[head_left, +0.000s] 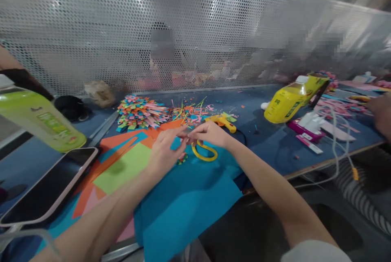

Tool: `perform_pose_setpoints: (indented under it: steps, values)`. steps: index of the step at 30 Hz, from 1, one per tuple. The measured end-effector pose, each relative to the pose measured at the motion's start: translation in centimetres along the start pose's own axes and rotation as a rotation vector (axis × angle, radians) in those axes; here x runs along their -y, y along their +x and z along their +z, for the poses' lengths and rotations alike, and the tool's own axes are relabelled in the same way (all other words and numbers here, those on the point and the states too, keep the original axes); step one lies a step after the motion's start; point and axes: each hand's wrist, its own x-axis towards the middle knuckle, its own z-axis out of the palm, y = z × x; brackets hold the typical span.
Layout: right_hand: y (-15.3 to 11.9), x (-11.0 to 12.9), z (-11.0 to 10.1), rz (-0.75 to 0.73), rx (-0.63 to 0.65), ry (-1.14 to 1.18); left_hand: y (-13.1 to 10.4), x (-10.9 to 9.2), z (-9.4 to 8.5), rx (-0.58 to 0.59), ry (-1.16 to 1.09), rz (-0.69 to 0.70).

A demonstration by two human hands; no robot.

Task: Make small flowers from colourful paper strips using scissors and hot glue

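My left hand (165,148) and my right hand (211,132) meet over the coloured paper, fingertips pinched together. Whatever sits between them is too small to make out. Just below the right fingers lies a yellow looped handle (205,157), probably of scissors, partly hidden by the hand. A small multicoloured paper piece (182,158) shows beneath the left fingers. Under both wrists spreads a large blue paper sheet (189,205), with a light green sheet (125,168) to its left. Beyond the right hand rests a yellow glue gun (224,122).
A spiky cluster of coloured paper (140,111) and paper scraps (191,112) lie toward the perforated metal screen (195,34). At left are a phone (51,184) and a green drink bottle (42,115). Right, a yellow bottle (284,101) stands near a co-worker's hand (381,113).
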Motion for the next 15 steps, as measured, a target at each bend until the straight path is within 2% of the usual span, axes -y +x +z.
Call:
perform_pose_setpoints:
  steps: [2, 4, 9, 11, 13, 15]
  values:
    - [0.2, -0.2, -0.4, 0.020, -0.036, 0.014, 0.2, 0.1, -0.1, -0.025, -0.037, -0.069]
    - [0.4, -0.4, -1.1, 0.012, -0.136, 0.062, 0.4, 0.0, -0.3, -0.049, -0.076, -0.141]
    - [0.5, -0.5, -3.7, -0.100, -0.596, 0.311, 0.5, 0.1, -0.4, -0.056, -0.117, -0.210]
    - [0.3, -0.4, -4.4, -0.124, -0.726, 0.331, 0.4, 0.3, -0.4, -0.050, -0.100, -0.198]
    - [0.2, -0.2, -4.4, -0.119, -0.686, 0.253, 0.2, 0.5, -0.3, -0.040, -0.089, -0.160]
    - [0.1, -0.2, -3.3, -0.091, -0.468, 0.129, 0.0, 0.6, -0.3, -0.017, -0.081, -0.111]
